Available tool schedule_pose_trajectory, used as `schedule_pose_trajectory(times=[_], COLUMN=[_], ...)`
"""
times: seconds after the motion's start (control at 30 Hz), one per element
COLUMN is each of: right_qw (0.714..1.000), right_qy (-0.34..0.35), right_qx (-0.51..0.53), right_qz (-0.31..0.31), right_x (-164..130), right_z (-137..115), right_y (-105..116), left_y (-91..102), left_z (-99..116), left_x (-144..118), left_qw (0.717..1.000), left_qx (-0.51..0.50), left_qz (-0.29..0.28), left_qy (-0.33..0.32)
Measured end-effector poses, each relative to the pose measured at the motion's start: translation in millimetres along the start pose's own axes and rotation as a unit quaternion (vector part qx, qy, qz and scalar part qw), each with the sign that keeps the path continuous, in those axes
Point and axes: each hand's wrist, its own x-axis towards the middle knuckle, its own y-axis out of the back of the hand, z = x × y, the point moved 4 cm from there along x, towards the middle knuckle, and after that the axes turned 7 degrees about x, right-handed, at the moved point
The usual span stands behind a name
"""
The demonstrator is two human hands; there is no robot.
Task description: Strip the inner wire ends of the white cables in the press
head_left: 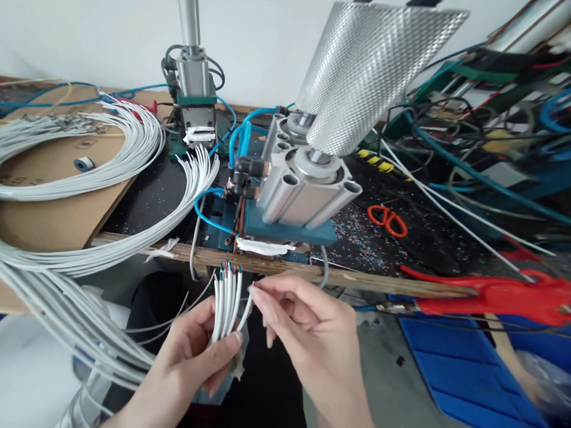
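We hold a small bunch of white cables (227, 300) upright in our left hand (195, 352), fingers and thumb closed around the lower part so that the stripped, coloured tips stand just below the front edge of the workbench (367, 282). Our right hand (300, 315) pinches one cable at the right side of that bunch between thumb and forefinger, its other fingers loosely curled. The bench is a dark, speckled surface edged with a worn wooden strip, littered with tiny coloured scraps. Right behind the cable tips stands a pneumatic press (298, 189) with silver cylinders on a blue-green base, fed by blue air hoses (241, 136); a shiny embossed metal sheet (367, 66) leans above it. A second, taller cylinder machine (193, 77) sits further back by the pale wall (85, 22). To the left, large loops of white cable (79, 161) lie over a sheet of brown cardboard (44, 216) and hang off the bench edge, passing beside our left wrist. Orange-handled scissors (387, 220) rest on the bench to the right of the press, and a red tool (500, 293) lies along the front edge above a blue bin (468, 367). A tangle of dark, blue and green wires (484, 109) fills the far right.
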Motion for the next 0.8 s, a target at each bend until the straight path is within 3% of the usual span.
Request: schedule_pose_trajectory(times=[0.13, 0.27, 0.37, 0.43, 0.5, 0.6, 0.67, 0.8], right_qw=[0.992, 0.969, 0.913, 0.882, 0.904, 0.953, 0.947, 0.909], right_qy=[-0.043, -0.132, -0.238, -0.278, -0.258, -0.171, -0.145, -0.144], right_qx=[-0.049, -0.061, -0.012, 0.044, 0.117, 0.218, 0.284, 0.387], right_qz=[-0.104, -0.197, -0.33, -0.378, -0.32, -0.126, -0.039, 0.052], right_x=[7.1, 8.5, 6.2, 3.6, 3.4, -3.4, -12.8, -18.5], right_z=[-11.3, -18.4, -12.5, -6.2, 0.7, 13.3, 23.3, 38.2], right_y=[2.1, 14.7, 21.4, 20.6, 15.4, 3.1, -8.8, -23.5], left_y=[-1.8, -0.4, -2.7, -3.4, -1.9, -1.6, -3.9, -6.1], left_z=[1.4, 4.4, 4.8, 4.7, 5.3, 5.7, 5.8, 6.6], left_x=[-3.5, -6.8, -10.7, -12.4, -11.0, -7.1, -5.3, -3.4], left_qw=[1.0, 0.998, 0.986, 0.979, 0.985, 0.996, 0.998, 0.997], left_qx=[-0.005, 0.041, 0.093, 0.096, 0.075, 0.03, 0.013, -0.005], left_qz=[-0.002, -0.021, -0.117, -0.155, -0.128, -0.047, -0.01, 0.051], left_qy=[0.015, 0.038, 0.076, 0.094, 0.092, 0.075, 0.066, 0.052])
